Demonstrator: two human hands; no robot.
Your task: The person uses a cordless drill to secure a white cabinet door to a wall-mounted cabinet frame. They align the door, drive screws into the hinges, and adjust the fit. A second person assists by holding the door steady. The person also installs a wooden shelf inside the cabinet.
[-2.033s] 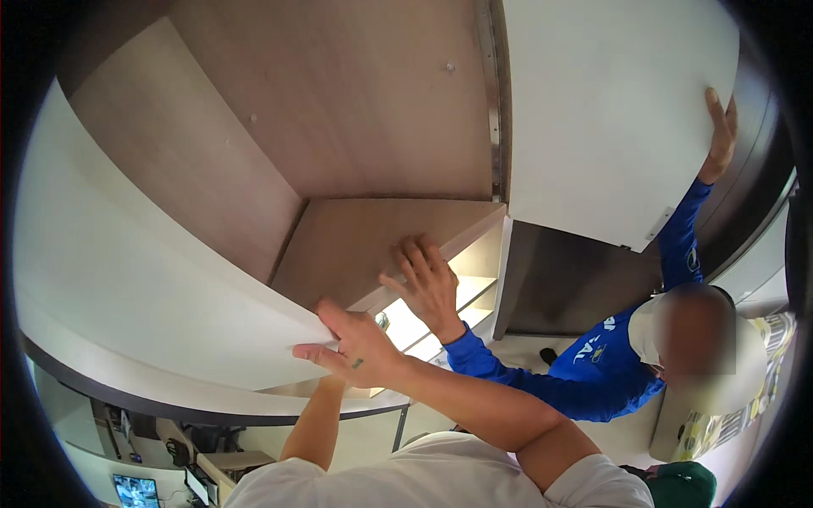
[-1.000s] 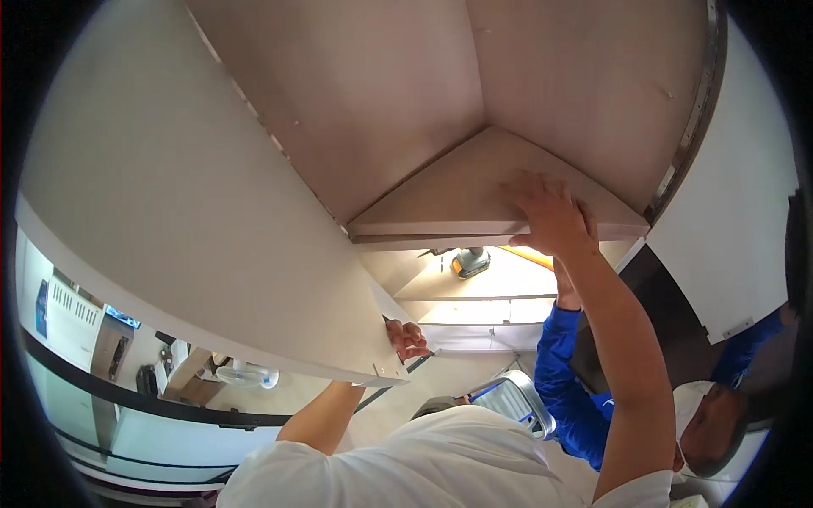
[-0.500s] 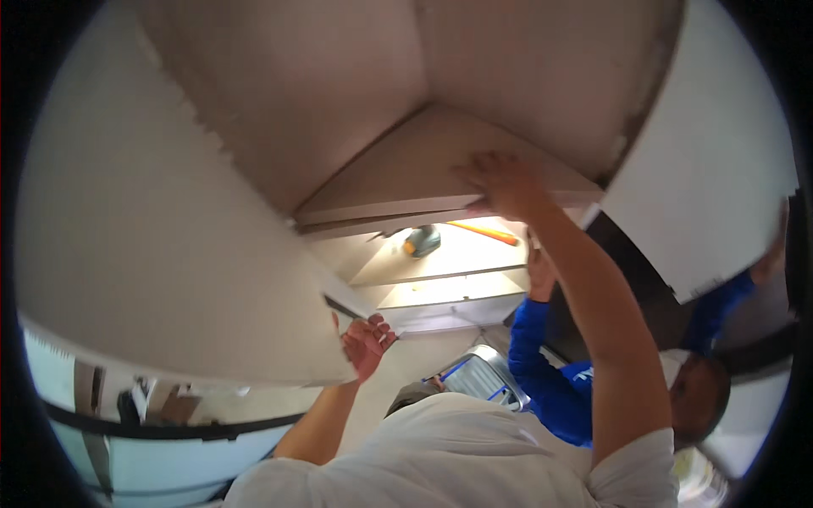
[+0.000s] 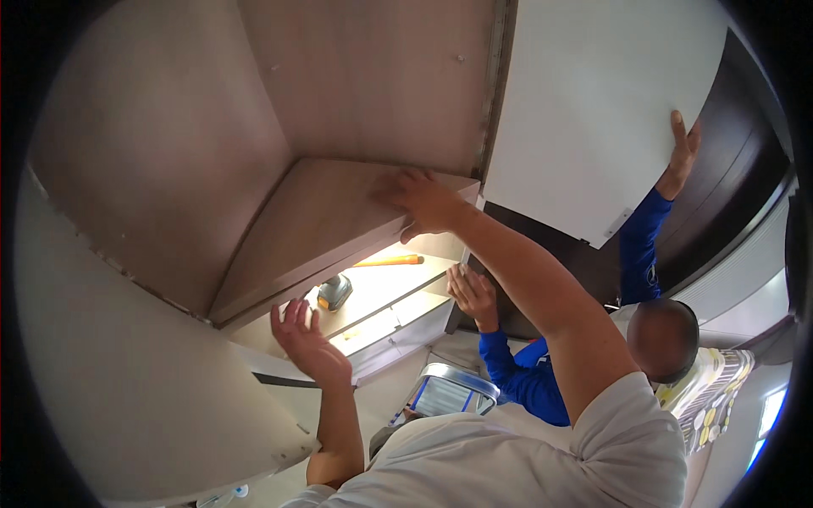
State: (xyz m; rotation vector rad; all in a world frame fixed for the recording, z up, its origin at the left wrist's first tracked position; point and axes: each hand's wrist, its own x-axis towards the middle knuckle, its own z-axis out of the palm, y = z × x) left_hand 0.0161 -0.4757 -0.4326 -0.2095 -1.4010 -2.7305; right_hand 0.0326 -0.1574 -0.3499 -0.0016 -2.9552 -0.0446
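A wood-toned corner shelf board [image 4: 279, 220] sits inside the cabinet, its front edge toward me. My right hand [image 4: 419, 199] lies on top of it near the right end, fingers spread and slightly blurred, thumb at the front edge. Just below the board's left part is my left hand [image 4: 312, 347], palm up with fingers apart, holding nothing. Whether its fingertips touch the board I cannot tell. On the lit shelf [image 4: 364, 296] underneath stand a dark cordless power tool [image 4: 334, 292] with an orange part and an orange rod-like handle [image 4: 389, 261].
White cabinet doors hang open, one at left [image 4: 144, 364] and one at right [image 4: 584, 110]. A co-worker in blue sleeves has one hand [image 4: 682, 148] on the right door and another hand [image 4: 474, 296] by the cabinet side. A metal stepladder [image 4: 457, 377] stands below.
My view has turned toward the right. My left hand has risen from beside the left door to just under the board. My right hand stays on the board.
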